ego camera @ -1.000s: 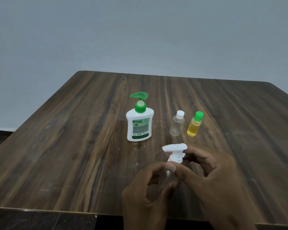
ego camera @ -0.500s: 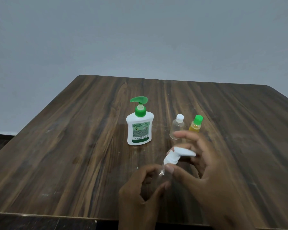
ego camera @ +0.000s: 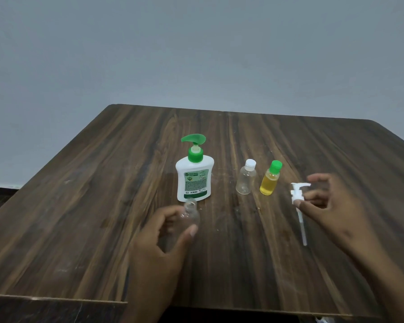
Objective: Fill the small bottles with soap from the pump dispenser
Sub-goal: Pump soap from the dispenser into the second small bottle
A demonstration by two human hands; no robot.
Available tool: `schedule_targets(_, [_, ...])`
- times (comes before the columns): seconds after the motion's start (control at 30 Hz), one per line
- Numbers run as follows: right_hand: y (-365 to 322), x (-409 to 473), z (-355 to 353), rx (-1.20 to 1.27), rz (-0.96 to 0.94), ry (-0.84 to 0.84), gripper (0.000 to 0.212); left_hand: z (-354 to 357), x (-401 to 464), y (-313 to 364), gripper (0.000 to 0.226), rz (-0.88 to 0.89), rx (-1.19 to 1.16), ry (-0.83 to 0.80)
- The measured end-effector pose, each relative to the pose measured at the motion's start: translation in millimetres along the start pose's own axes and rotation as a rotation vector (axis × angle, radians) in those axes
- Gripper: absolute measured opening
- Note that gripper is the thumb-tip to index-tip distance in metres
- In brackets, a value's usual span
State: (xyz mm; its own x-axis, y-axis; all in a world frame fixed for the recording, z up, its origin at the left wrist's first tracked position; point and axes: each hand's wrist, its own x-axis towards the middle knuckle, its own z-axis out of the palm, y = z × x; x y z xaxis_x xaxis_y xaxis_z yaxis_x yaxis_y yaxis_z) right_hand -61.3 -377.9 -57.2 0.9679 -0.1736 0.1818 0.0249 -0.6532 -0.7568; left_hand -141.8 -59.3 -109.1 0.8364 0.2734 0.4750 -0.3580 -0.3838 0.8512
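A white soap dispenser [ego camera: 194, 178] with a green pump head stands mid-table. My left hand [ego camera: 160, 241] grips a small clear bottle [ego camera: 190, 212], uncapped, just in front of the dispenser. My right hand [ego camera: 334, 206] pinches a white pump cap [ego camera: 298, 194] at its collar, with its long dip tube hanging down toward the table, at the right. Between them stand a clear empty bottle with a white cap [ego camera: 246, 177] and a small bottle of yellow liquid with a green cap [ego camera: 270, 181].
The dark wooden table [ego camera: 84, 217] reaches to a grey wall behind. Its near edge runs along the bottom of the view, and its left and right edges slope away.
The white pump cap has come out of the clear bottle. My right hand carried it to the right, and my left hand moved the bottle left toward the dispenser.
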Motion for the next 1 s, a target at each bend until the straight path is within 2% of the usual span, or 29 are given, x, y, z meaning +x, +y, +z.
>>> schedule_targets(0.1, [10.3,11.5,14.3,-0.174,0.009,0.005,0.036,-15.3,27.1,-6.8,0.025,0.007,0.004,0.032])
schedule_targets(0.3, [10.1,13.9,30.2,-0.295,-0.018,0.051,0.023,-33.4,77.9,-33.4,0.020,0.104,0.101,0.115])
schedule_targets(0.57, [4.7,0.8,24.5,-0.335,-0.025,0.024,0.020,-23.9,119.5,-46.1,0.023,0.327,0.183,-0.057])
schedule_targets(0.7, [-3.3,-0.3,15.0,-0.452,-0.087,0.165,0.031,-18.0,133.4,-51.1,0.028,0.415,0.174,-0.104])
schedule_targets(0.87, [-74.8,15.8,1.6,-0.408,-0.252,0.189,0.021,-9.9,134.7,-56.9,0.030,0.466,0.125,-0.047])
schedule_targets(1.0, [-152.6,41.7,11.8,-0.328,-0.431,0.121,0.013,-7.6,136.1,-56.7,0.030,0.478,0.137,-0.036])
